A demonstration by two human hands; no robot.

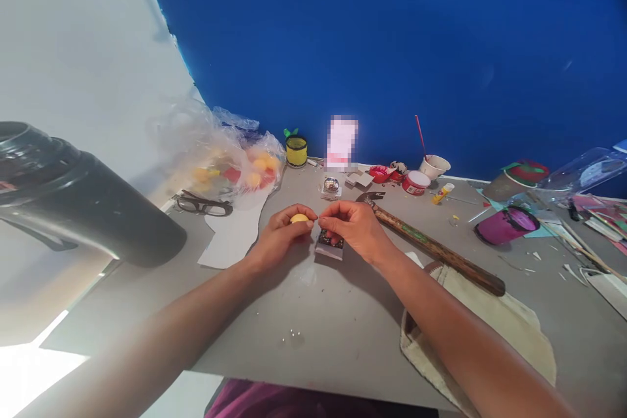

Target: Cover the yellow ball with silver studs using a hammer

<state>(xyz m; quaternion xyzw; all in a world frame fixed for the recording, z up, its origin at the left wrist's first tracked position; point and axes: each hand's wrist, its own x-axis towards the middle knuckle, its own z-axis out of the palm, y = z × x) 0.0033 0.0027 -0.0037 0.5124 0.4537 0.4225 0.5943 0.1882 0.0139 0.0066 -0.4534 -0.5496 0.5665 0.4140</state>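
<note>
My left hand (281,235) is curled around a small yellow ball (299,217), held just above the grey table (313,333). My right hand (353,227) is closed in a pinch right next to the ball, its fingertips meeting the left hand's; whatever it pinches is too small to name. Under my right hand a small square box (329,245) with dark glittery contents rests on the table. A second small box with a shiny silver ball (331,186) stands farther back.
A wooden-handled hammer (431,248) lies right of my hands. Glasses (203,206) and a plastic bag of coloured balls (230,166) lie at the left. A yellow cup (296,151), red-lidded jar (416,183), white cup with a brush (434,166), purple container (504,225) and paper scraps crowd the back and right.
</note>
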